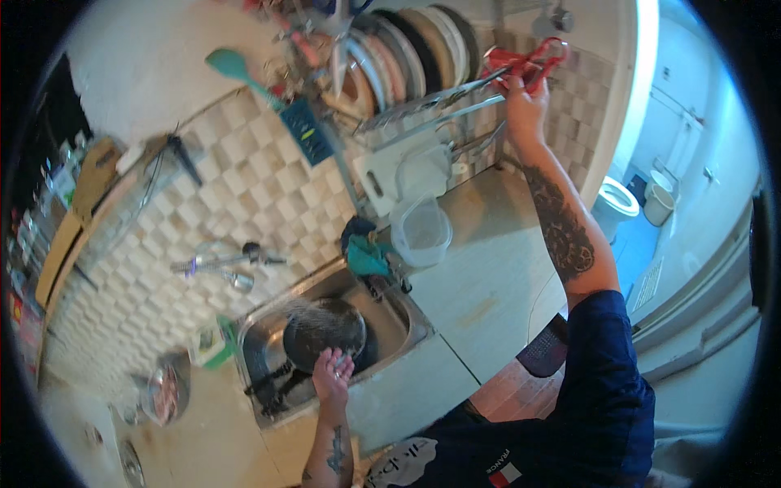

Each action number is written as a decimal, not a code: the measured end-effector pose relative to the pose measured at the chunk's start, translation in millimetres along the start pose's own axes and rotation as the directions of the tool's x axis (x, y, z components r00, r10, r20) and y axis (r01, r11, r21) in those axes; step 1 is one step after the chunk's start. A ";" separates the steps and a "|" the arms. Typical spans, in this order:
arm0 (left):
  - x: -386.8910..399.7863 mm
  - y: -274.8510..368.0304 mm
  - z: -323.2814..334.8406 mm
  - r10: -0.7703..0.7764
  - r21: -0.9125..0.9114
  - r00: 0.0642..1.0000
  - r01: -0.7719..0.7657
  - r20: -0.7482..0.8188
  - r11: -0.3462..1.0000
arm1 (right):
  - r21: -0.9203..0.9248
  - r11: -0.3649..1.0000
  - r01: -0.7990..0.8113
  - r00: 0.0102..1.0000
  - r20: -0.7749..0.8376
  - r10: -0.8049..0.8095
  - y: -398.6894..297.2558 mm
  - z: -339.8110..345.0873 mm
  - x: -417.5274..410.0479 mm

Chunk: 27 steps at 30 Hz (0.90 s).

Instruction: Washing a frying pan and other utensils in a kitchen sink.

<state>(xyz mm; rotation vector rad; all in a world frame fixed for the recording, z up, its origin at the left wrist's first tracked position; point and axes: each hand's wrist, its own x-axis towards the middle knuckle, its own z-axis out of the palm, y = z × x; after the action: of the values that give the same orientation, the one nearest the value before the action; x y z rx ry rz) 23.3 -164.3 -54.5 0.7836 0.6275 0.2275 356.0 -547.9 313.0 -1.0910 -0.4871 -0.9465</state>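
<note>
My right hand (528,94) is raised at the right end of the dish rack, its fingers around a red plastic item (531,61) whose exact kind I cannot tell. My left hand (334,373) is over the near side of the metal sink (390,341), palm up with fingers apart; a small bright spot shows at the fingers, and I cannot tell whether it is an object. A dark round pan (323,335) lies in the sink beside the hand. Water from the faucet (241,280) seems to spray over the pan.
Plates (421,55) stand in the rack above the counter. A clear plastic container (421,232) and teal cloth (368,255) sit beside the sink. Left of it are a green-and-white box (212,344) and a bowl of raw food (165,395). A doorway with a toilet (617,196) is at right.
</note>
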 end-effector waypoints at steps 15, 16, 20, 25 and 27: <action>98.4 43.5 -39.5 0.325 0.280 0.901 -0.245 -0.289 0.928 | -0.686 0.610 0.396 0.918 0.319 -0.237 71.6 2.0 -181.2; 120.2 57.9 -45.1 0.327 0.324 0.894 -0.225 -0.306 0.919 | -0.634 0.673 0.380 0.924 0.299 -0.240 59.9 21.3 -224.7; 184.2 74.0 47.5 0.177 0.020 0.981 -0.176 -0.078 0.984 | -0.430 0.894 0.127 0.755 0.626 0.193 46.4 19.2 -391.8; 144.9 83.4 105.9 0.050 0.430 0.608 -0.616 0.793 0.660 | -0.548 0.836 -0.029 0.410 0.756 0.510 5.0 9.8 -476.7; 136.7 96.5 55.9 -0.121 0.573 0.562 -0.785 0.819 0.235 | -0.634 0.700 -0.329 0.186 0.683 0.706 1.7 6.0 -498.5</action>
<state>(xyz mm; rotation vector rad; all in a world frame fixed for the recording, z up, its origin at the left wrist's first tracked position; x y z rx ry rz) 169.3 -73.4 -15.4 2.1198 -0.4269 -0.0803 91.4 -341.7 -55.8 -1.9568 -0.7484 0.3770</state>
